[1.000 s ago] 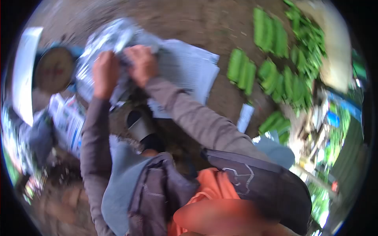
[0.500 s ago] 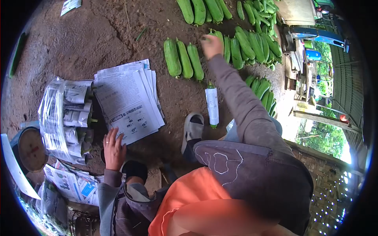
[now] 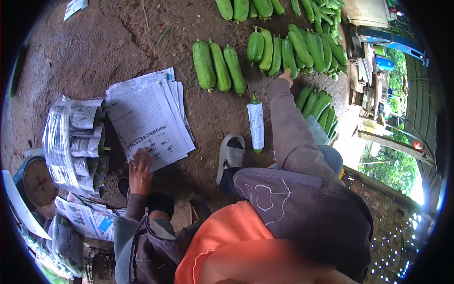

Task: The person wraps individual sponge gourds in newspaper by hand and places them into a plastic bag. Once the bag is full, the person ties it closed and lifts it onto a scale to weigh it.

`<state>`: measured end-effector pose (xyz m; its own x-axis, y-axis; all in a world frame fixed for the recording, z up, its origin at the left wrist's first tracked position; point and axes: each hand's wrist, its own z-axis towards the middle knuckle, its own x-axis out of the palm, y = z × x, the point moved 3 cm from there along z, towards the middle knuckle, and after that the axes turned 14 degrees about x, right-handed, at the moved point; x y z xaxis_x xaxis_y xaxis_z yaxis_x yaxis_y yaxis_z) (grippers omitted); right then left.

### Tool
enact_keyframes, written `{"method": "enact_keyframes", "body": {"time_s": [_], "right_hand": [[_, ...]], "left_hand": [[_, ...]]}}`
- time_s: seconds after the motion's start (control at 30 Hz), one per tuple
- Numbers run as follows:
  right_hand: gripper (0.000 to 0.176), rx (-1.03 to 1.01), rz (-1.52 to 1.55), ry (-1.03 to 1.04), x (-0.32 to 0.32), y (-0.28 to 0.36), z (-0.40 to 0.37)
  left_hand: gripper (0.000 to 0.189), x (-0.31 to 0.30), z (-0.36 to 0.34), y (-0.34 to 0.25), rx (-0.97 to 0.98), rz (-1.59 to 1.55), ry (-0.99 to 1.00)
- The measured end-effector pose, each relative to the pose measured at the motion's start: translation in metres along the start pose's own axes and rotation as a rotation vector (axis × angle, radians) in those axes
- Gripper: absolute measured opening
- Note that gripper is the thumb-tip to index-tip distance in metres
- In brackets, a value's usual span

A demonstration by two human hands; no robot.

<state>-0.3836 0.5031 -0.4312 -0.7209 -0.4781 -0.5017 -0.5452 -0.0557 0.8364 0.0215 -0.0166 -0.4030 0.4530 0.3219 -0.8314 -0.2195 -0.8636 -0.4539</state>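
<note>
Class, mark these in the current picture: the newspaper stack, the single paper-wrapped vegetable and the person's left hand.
Newspaper stack [image 3: 145, 117], head view: printed face of the top sheet.
Paper-wrapped vegetable [image 3: 256, 125], head view: middle of its wrapping.
Left hand [image 3: 140, 176], head view: back of the hand.

Dark brown jacket [image 3: 326, 203] (white looping line [image 3: 285, 195] on it), orange shirt [image 3: 229, 225], grey sandal [image 3: 231, 158].

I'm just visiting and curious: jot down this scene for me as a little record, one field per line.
Left hand: the left hand, fingers spread, is over the near edge of the printed sheets; contact unclear
Right hand: the right hand is at the near end of a green vegetable; whether held is unclear
Wrapped single: paper-wrapped vegetable, green ends showing
Bundle: paper-wrapped bundle partly under clear film
Surface: brown ground
</note>
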Motion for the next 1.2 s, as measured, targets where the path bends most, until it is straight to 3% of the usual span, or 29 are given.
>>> {"method": "enact_keyframes", "body": {"time_s": [0.03, 0.07, 0.17, 0.2, 0.3, 0.53, 0.7, 0.77, 0.83, 0.9, 0.97, 1.0, 1.03, 1.1, 1.17, 1.2], "right_hand": [[0.061, -0.172, -0.101, -0.092, 0.006, 0.009, -0.013], [0.052, -0.184, -0.179, 0.135, 0.018, 0.007, -0.018], [0.054, -0.450, -0.696, 0.035, 0.025, 0.024, -0.072], [0.061, -0.389, -0.722, 0.034, 0.023, 0.030, -0.084], [0.060, -0.498, -0.881, -0.074, 0.022, 0.031, -0.099], [0.064, -0.499, -0.780, -0.180, 0.026, 0.039, -0.100], [0.066, -0.092, -0.072, 0.109, 0.028, 0.080, -0.031], [0.065, -0.302, -0.046, 0.082, 0.017, 0.118, -0.011], [0.064, -0.545, -0.063, 0.207, -0.012, 0.176, -0.044], [0.058, -0.539, 0.097, 0.127, -0.030, 0.217, -0.041], [0.051, -0.410, 0.606, 0.580, -0.052, 0.247, -0.135], [0.044, -0.335, 0.615, 0.621, -0.048, 0.247, -0.158], [0.043, -0.248, 0.611, 0.895, -0.020, 0.236, -0.151], [0.040, -0.079, 0.402, 1.156, 0.014, 0.188, -0.216], [0.041, -0.100, 0.148, 1.249, 0.028, 0.123, -0.278], [0.045, -0.233, -0.093, 1.288, 0.032, 0.086, -0.310]], "left_hand": [[0.074, 0.000, 0.002, 0.001, 0.001, 0.001, -0.011], [0.074, -0.001, 0.002, 0.001, -0.005, -0.018, -0.022], [0.071, -0.005, 0.003, -0.003, 0.006, -0.061, -0.038], [0.070, -0.006, 0.003, -0.004, 0.011, -0.061, -0.044], [0.062, -0.006, 0.003, -0.003, 0.025, -0.073, -0.083], [0.051, 0.000, -0.001, 0.002, 0.071, -0.080, -0.155], [0.051, 0.002, -0.003, 0.002, 0.068, -0.142, -0.188], [0.053, -0.003, -0.003, -0.001, 0.060, -0.189, -0.204], [0.056, -0.003, -0.004, -0.002, 0.057, -0.209, -0.227], [0.054, -0.002, -0.006, -0.001, 0.069, -0.225, -0.239], [0.052, 0.004, -0.003, -0.003, 0.095, -0.229, -0.277], [0.050, 0.011, -0.003, -0.003, 0.111, -0.220, -0.305], [0.049, 0.016, -0.005, 0.001, 0.117, -0.206, -0.329], [0.046, 0.017, -0.004, 0.001, 0.149, -0.185, -0.360], [0.044, 0.013, -0.005, -0.001, 0.154, -0.164, -0.368], [0.042, 0.013, -0.006, -0.001, 0.154, -0.138, -0.364]]}}
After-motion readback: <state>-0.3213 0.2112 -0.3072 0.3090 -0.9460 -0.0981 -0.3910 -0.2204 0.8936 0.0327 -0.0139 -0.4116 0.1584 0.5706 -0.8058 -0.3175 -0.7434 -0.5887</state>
